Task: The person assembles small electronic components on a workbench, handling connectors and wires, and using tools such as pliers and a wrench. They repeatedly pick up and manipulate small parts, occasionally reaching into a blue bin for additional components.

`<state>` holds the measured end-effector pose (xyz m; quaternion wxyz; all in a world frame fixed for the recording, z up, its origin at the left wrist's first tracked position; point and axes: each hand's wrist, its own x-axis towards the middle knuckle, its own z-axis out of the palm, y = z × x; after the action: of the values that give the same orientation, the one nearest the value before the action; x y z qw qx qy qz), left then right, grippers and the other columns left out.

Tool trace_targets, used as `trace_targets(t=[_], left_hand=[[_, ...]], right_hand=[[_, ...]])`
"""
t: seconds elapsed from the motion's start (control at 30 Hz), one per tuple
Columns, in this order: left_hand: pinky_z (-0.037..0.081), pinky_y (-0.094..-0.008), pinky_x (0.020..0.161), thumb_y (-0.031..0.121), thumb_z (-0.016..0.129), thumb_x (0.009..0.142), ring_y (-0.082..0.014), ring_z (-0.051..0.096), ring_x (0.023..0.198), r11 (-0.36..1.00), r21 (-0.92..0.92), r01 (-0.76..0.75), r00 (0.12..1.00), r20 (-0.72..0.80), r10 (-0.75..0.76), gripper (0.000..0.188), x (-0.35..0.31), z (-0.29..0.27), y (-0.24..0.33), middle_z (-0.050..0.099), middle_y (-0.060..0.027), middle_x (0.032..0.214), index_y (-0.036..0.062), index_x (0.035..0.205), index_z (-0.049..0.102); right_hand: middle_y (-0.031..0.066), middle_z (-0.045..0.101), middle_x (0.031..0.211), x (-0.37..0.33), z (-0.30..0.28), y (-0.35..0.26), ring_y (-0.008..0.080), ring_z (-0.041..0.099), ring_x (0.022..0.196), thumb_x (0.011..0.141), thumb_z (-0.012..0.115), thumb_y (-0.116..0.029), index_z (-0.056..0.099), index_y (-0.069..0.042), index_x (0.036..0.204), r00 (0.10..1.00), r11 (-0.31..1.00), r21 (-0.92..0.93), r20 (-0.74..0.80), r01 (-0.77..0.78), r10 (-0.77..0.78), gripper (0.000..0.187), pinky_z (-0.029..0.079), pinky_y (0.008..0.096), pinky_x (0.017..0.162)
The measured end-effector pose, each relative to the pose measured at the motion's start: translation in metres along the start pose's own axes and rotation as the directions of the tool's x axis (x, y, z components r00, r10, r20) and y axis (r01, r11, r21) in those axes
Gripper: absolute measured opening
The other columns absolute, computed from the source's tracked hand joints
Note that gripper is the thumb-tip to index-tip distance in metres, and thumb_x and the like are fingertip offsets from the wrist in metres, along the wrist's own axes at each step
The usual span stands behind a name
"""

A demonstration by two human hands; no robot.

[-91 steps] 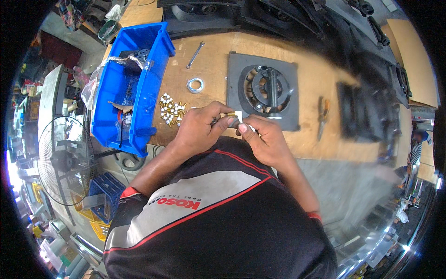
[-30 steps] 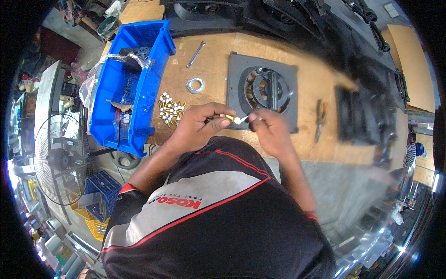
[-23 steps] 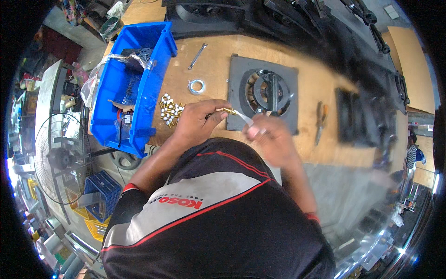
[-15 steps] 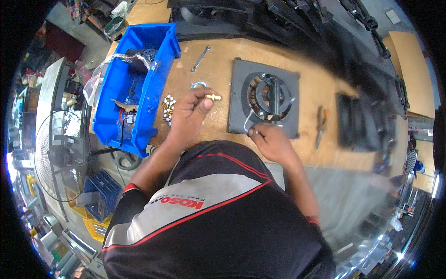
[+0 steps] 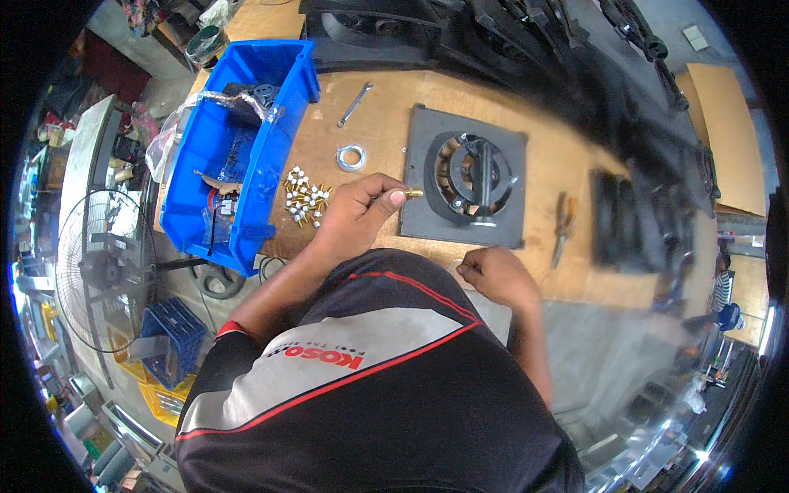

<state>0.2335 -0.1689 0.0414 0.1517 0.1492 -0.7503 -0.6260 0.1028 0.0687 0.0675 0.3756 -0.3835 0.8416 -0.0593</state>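
Observation:
My left hand [image 5: 359, 215] pinches a small brass threaded fitting [image 5: 415, 193], which points right toward a black square plate. On that plate [image 5: 421, 218] sits a round black vented ring with an upright bar-like arm [image 5: 484, 177]. Closed at the table's front edge, my right hand [image 5: 503, 278] has a thin white strip [image 5: 454, 264] at its fingertips. To the left of my left hand lies a pile of brass fittings with white ends [image 5: 302, 197]. A blue and white ring-shaped roll [image 5: 351, 158] rests behind that hand.
A blue plastic bin [image 5: 275, 156] with assorted parts stands at the left. A combination wrench [image 5: 355, 104] lies behind the roll. Orange-handled pliers [image 5: 564, 230] lie to the right of the plate. Black molded panels [image 5: 370, 37] line the table's back. A fan [image 5: 103, 267] stands far left.
My left hand has moved right and slightly nearer with the brass fitting, leaving the roll in full view. My right hand has drawn back from the plate to the table's front edge with the strip.

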Motion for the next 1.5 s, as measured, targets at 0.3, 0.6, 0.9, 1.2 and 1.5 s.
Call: trace_targets(t=[0.3,0.6,0.9,1.2,1.5], left_hand=[[0.048,-0.0319,0.070,0.023,0.060,0.099,-0.0127,0.058,0.076,0.995,0.087,0.041,0.951,0.302,-0.065,0.025,0.003,0.008,0.005,0.067,-0.0098,0.081,-0.0010,0.100,0.067],[0.049,-0.0327,0.074,0.025,0.061,0.098,-0.0157,0.062,0.080,0.994,0.079,0.076,0.917,0.385,-0.101,0.027,0.011,0.025,-0.011,0.069,-0.0141,0.087,-0.0014,0.102,0.067],[0.050,-0.0351,0.074,0.026,0.062,0.097,-0.0187,0.062,0.080,0.992,0.120,0.037,0.877,0.473,-0.090,0.027,0.021,0.044,-0.044,0.069,-0.0125,0.087,0.0005,0.105,0.066],[0.050,-0.0349,0.079,0.022,0.060,0.098,-0.0213,0.065,0.087,0.990,0.130,0.059,0.812,0.571,-0.123,0.024,0.031,0.011,-0.003,0.070,-0.0140,0.093,0.0002,0.106,0.064],[0.049,-0.0350,0.082,0.020,0.062,0.096,-0.0232,0.065,0.092,0.959,0.282,-0.020,0.905,0.413,-0.102,0.021,0.029,-0.015,0.026,0.068,-0.0141,0.096,0.0002,0.105,0.064]], right_hand=[[0.0156,0.067,0.091,0.001,-0.025,-0.049,0.0302,0.066,0.078,0.085,0.072,-0.020,0.068,-0.001,0.104,0.783,0.843,0.296,-0.585,0.449,-0.212,0.027,0.052,0.0381,0.067],[0.0143,0.068,0.090,0.023,0.025,-0.023,0.0273,0.067,0.076,0.084,0.073,-0.016,0.069,-0.003,0.103,0.700,0.808,0.339,-0.704,0.481,-0.121,0.024,0.052,0.0351,0.069],[0.0100,0.071,0.093,0.013,0.087,0.017,0.0162,0.066,0.081,0.083,0.074,-0.008,0.071,-0.002,0.102,0.788,0.550,0.783,-0.521,0.289,0.328,0.021,0.052,0.0288,0.074],[0.0126,0.069,0.090,0.027,0.017,-0.030,0.0250,0.067,0.081,0.083,0.072,-0.011,0.072,-0.002,0.104,0.685,0.707,0.396,-0.708,0.586,-0.171,0.023,0.052,0.0323,0.072],[0.0119,0.066,0.083,0.035,0.005,-0.039,0.0248,0.065,0.078,0.085,0.071,-0.014,0.070,0.000,0.095,0.780,0.681,0.419,-0.494,0.601,-0.384,0.017,0.051,0.0350,0.071]])
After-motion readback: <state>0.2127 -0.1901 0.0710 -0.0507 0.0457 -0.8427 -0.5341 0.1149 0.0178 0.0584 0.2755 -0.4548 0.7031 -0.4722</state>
